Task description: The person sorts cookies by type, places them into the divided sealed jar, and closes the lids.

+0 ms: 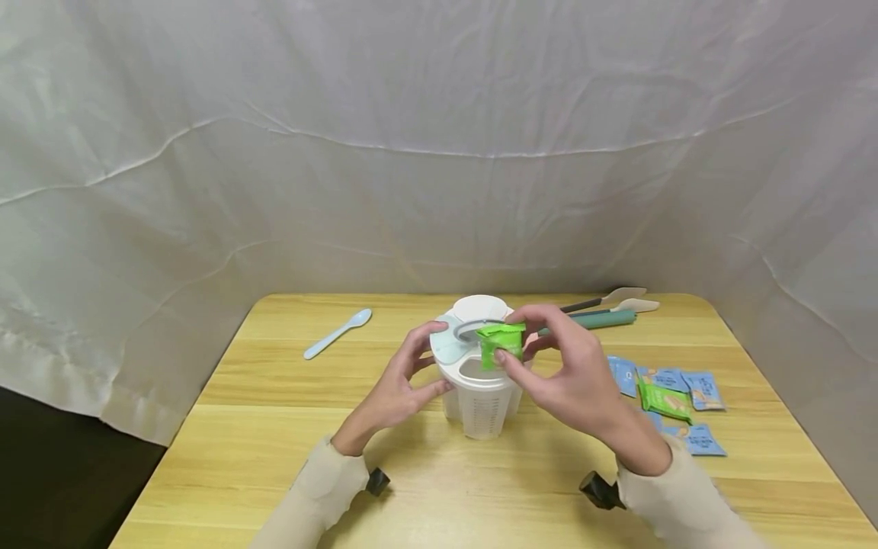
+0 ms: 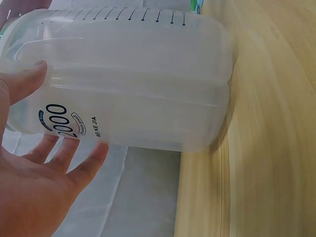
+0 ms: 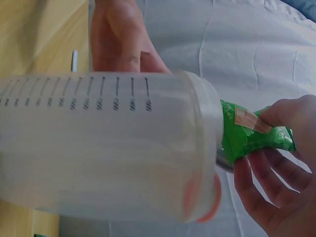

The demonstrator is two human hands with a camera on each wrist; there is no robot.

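Note:
A translucent plastic food canister (image 1: 484, 410) with printed measuring marks stands upright on the table. Its white and pale blue lid (image 1: 449, 348) has a looped handle, and one section at the front is uncovered. My left hand (image 1: 396, 390) grips the canister near its top on the left, thumb in front and fingers around the side. Between thumb and fingers, my right hand (image 1: 575, 375) pinches a small green snack packet (image 1: 507, 345) just above the uncovered section. In the right wrist view the packet (image 3: 242, 131) is at the canister's rim, still outside it.
Several blue snack packets (image 1: 705, 390) and another green packet (image 1: 665, 401) lie on the table at right. Behind them are a green rolled item (image 1: 604, 319) and two spatulas (image 1: 638, 305). A pale blue spoon (image 1: 338, 333) rests at back left. Grey fabric (image 1: 439, 191) surrounds the table.

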